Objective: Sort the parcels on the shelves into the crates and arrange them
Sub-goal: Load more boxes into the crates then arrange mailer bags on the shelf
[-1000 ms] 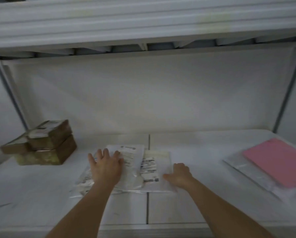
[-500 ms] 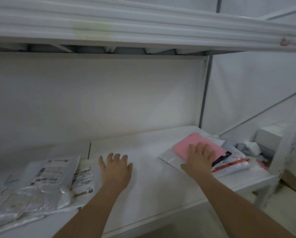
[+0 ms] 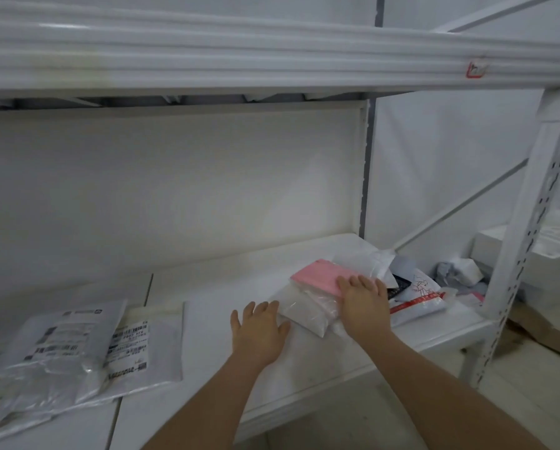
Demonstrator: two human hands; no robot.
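A clear plastic parcel with a pink item inside lies on the white shelf towards its right end. My right hand lies flat on that parcel, fingers straight. My left hand is spread flat on the shelf, its fingertips touching the parcel's left edge. A pile of white and clear labelled parcels sits at the left of the shelf. Behind the pink parcel lie a white bag and a white parcel with red print.
The upper shelf beam runs overhead. A perforated white upright stands at the right end of the shelf. Crumpled packaging and white boxes lie beyond it. Brown cardboard is on the floor at the right.
The view swung right from the labelled parcel pile. Both hands left that pile and moved right; the right hand settled on the pink parcel and the left hand came up to its edge.
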